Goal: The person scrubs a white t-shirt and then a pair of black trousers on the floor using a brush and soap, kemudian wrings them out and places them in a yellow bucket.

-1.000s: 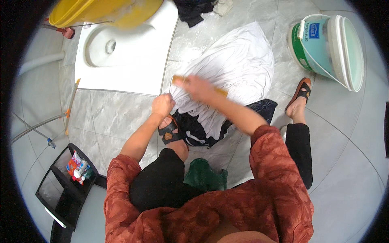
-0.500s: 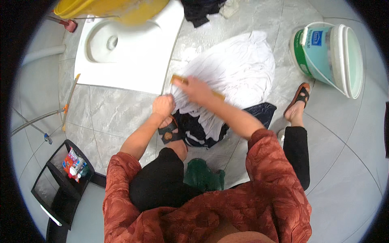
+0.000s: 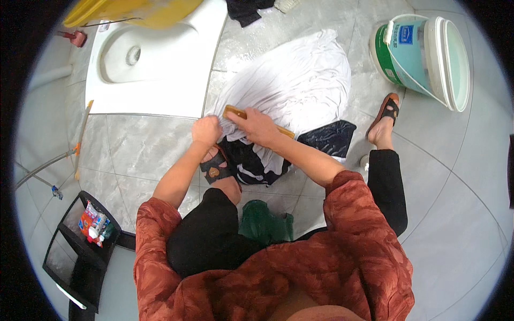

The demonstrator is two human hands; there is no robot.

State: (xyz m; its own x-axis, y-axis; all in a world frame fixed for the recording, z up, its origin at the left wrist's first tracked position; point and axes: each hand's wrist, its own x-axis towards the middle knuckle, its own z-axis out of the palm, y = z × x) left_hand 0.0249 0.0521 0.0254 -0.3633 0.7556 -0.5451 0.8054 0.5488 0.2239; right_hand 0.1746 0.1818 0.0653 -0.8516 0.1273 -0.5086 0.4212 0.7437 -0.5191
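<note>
A wet white garment [image 3: 300, 80] lies spread and wrinkled on the tiled floor in front of me. Its near left edge is bunched in my left hand [image 3: 206, 130], which is closed in a fist. My right hand [image 3: 259, 127] grips a long yellowish-brown scrubbing brush [image 3: 234, 112], pressed against the cloth just right of my left fist. The brush's bristles are hidden beneath it. Black-and-white cloth [image 3: 254, 166] pokes out under the garment's near side, and a flat dark piece [image 3: 332, 139] lies at its right.
A squat toilet [image 3: 155, 99] is set in the floor at the far left, with a yellow basin [image 3: 144, 13] over its far end. A pale green bucket [image 3: 415, 53] stands at the right. Black cloth [image 3: 249, 12] lies far off. A black rack [image 3: 80, 241] holds packets; a green stool [image 3: 265, 222] sits beneath me.
The view has shifted slightly. My right hand has drawn the brush nearer to me across the garment. My left hand keeps its hold on the cloth's edge.
</note>
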